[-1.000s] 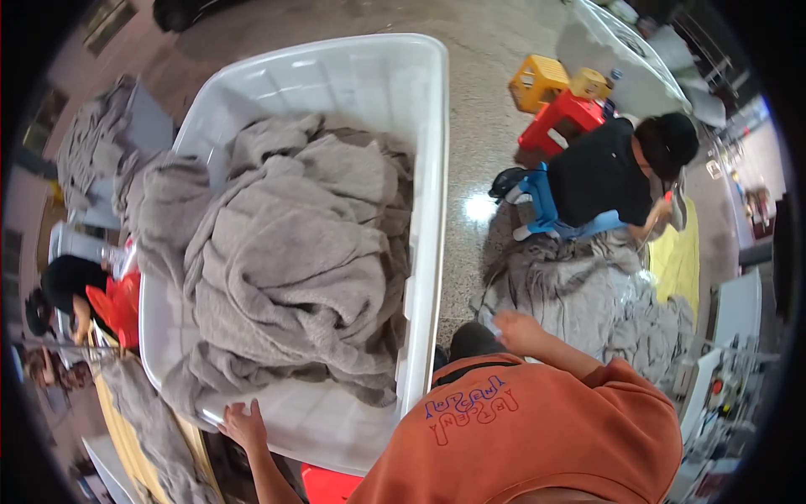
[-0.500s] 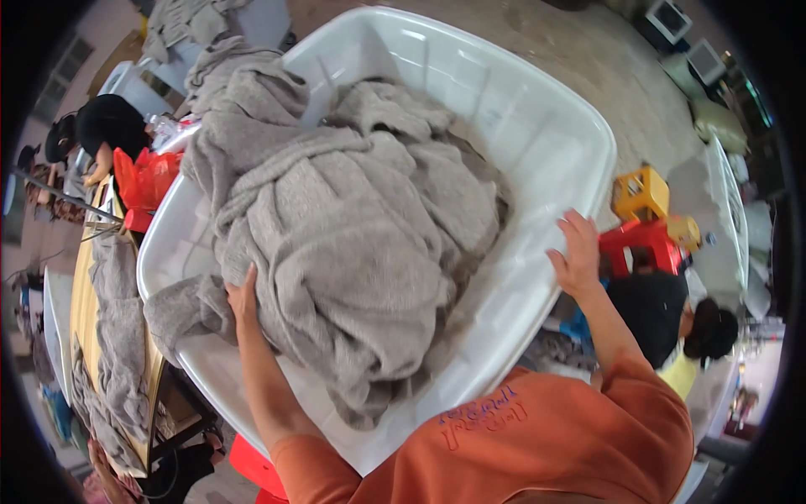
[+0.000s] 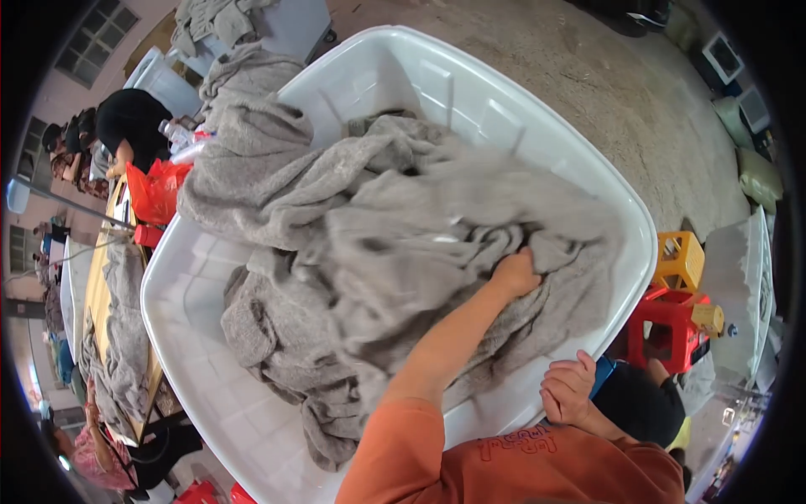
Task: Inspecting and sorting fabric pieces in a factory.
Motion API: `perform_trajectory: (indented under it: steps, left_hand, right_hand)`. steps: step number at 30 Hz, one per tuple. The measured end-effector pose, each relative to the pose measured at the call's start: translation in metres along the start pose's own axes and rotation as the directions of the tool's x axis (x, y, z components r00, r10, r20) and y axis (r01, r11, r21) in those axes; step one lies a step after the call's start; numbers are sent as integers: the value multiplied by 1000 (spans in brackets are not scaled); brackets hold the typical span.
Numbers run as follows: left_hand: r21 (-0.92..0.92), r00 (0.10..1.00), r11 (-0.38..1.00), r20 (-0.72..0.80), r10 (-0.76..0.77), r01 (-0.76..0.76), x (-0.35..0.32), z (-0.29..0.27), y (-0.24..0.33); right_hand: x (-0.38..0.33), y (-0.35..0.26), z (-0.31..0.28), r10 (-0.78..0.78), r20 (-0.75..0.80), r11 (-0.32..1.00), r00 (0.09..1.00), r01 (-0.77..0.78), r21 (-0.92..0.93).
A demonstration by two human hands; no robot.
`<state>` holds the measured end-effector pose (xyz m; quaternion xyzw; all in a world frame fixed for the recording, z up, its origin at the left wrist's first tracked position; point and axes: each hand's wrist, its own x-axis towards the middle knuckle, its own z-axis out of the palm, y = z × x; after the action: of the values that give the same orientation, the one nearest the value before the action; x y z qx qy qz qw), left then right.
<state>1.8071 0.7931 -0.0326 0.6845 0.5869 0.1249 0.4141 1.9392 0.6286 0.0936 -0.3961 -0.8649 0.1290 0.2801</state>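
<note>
A large white plastic tub point(image 3: 201, 336) holds a heap of soft grey knit cloth point(image 3: 294, 328). My left arm reaches across the tub, and my left hand point(image 3: 515, 274) is closed on a fold of the grey cloth at the right side of the heap. Around that hand the cloth is blurred by motion. Part of the heap hangs over the tub's far left rim. My right hand point(image 3: 567, 391) is beside the near right rim, its fingers curled in, with nothing visible in them.
Yellow point(image 3: 678, 259) and red plastic stools point(image 3: 663, 328) stand right of the tub, near a crouching person in black. At left, a wooden table point(image 3: 101, 294) bears more grey cloth; people are beside it. A red bag point(image 3: 158, 189) sits by the tub's left rim.
My left hand has gone from the heap's left side to its right side and gripped the cloth. The heap has spread rightward. My right hand has drawn back nearer me, fingers curling.
</note>
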Motion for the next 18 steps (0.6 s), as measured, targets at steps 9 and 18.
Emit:
perform_trajectory:
  steps: [9, 18]
  left_hand:
    - [149, 179, 658, -984, 22, 738, -40, -306, -201]
    - [-787, 239, 586, -617, -749, -194, -71, -287, -417]
  right_hand:
    - [18, 27, 20, 21, 6, 998, 1000, -21, -65]
    - [28, 23, 54, -6, 12, 999, 1000, 6, -38]
